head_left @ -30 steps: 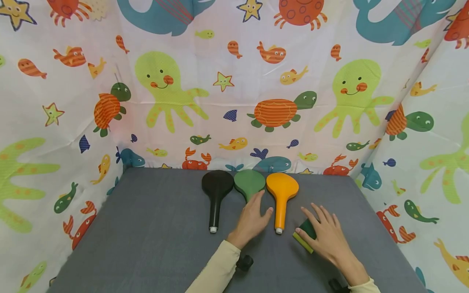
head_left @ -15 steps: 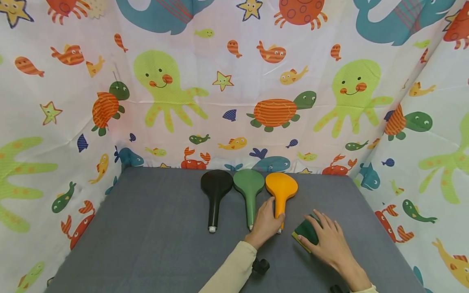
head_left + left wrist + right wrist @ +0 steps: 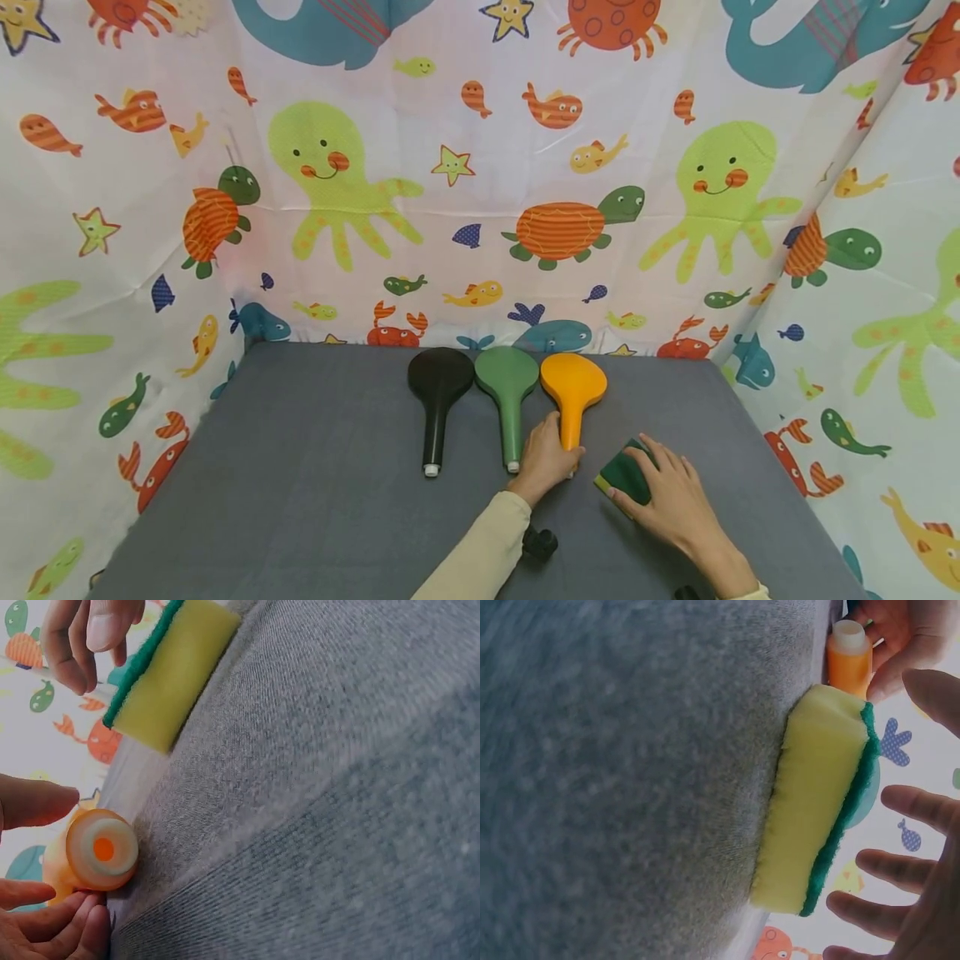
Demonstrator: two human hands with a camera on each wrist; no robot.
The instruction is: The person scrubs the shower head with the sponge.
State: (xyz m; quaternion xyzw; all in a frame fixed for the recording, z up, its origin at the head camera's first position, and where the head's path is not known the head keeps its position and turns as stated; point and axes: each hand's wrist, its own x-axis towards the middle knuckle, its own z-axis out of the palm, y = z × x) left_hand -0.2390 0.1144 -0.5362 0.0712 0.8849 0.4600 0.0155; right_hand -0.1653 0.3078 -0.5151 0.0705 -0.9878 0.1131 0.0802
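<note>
My left hand (image 3: 550,458) is at the lower handle of an orange paddle-shaped thing (image 3: 573,382) with a round flat head. In the left wrist view its fingers (image 3: 52,930) curl in against the handle's white-capped end (image 3: 103,849), with the thumb along the other side. The handle's tip is mostly covered in the head view. My right hand (image 3: 671,496) hovers with spread fingers over a sponge (image 3: 628,475), green on top and yellow below. In the right wrist view, a gap shows between those fingers (image 3: 900,870) and the sponge's green face (image 3: 847,817).
Left of the orange one lie a green paddle-shaped thing (image 3: 508,392) and a black one (image 3: 438,396), side by side, handles toward me. All rest on a grey cloth-covered table (image 3: 315,467). A white curtain with printed sea animals (image 3: 450,108) hangs behind and at both sides.
My left hand has moved right, from the green handle over to the orange one, then slightly down along it. My right hand has shifted a little lower over the sponge.
</note>
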